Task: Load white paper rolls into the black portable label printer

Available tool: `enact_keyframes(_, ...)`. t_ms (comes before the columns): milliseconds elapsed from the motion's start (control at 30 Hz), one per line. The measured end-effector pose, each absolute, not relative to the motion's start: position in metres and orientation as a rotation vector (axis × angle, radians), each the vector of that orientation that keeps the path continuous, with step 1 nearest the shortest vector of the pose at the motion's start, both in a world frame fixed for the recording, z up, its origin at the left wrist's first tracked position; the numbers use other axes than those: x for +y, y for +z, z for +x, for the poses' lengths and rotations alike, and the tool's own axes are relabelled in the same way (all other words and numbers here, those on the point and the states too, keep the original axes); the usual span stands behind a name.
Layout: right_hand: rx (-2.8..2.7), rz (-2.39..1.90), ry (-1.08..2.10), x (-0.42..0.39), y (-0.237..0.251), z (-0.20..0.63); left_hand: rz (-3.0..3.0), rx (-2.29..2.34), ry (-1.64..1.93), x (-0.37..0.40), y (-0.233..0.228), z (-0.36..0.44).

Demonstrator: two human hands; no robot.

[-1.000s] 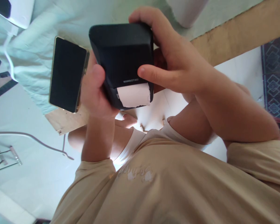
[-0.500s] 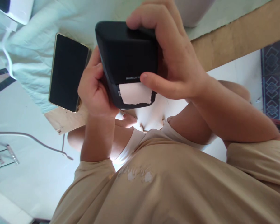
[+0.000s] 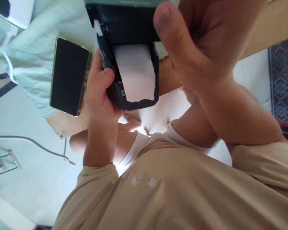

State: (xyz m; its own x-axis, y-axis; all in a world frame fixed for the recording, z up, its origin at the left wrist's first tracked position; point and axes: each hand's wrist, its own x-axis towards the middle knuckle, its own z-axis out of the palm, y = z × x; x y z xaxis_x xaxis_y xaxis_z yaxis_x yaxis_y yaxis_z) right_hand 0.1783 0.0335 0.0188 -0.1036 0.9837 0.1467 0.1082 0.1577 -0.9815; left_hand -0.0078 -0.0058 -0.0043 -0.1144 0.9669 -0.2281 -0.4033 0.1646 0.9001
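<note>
Left hand (image 3: 99, 92) clamps the label printer (image 3: 132, 76) body; right hand (image 3: 196, 41) grips its raised lid at 12 o'clock. Rigid, light casing; torn paper roll (image 3: 135, 72) fragile. Smartphone (image 3: 68, 76) at 9 o'clock.

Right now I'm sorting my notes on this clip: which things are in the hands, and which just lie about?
In hand:
- small black label printer, lid open, gripped by left hand
- white paper roll, torn edge
- right hand at the lid

Lying about:
- dark gold-edged phone
- pale crumpled cloth
- thin grey cable
</note>
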Motion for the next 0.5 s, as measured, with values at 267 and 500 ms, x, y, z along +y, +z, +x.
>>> enact_keyframes(267, -1.675, -0.83, 0.624, 0.032, 0.021, 0.177, 0.931, 1.015, 1.367, -0.002, -0.018, -0.013)
enact_keyframes(500, -2.388, -1.62, 0.648, 0.028, 0.062, 0.168, 0.874, 0.973, 1.33, -0.008, -0.017, -0.013)
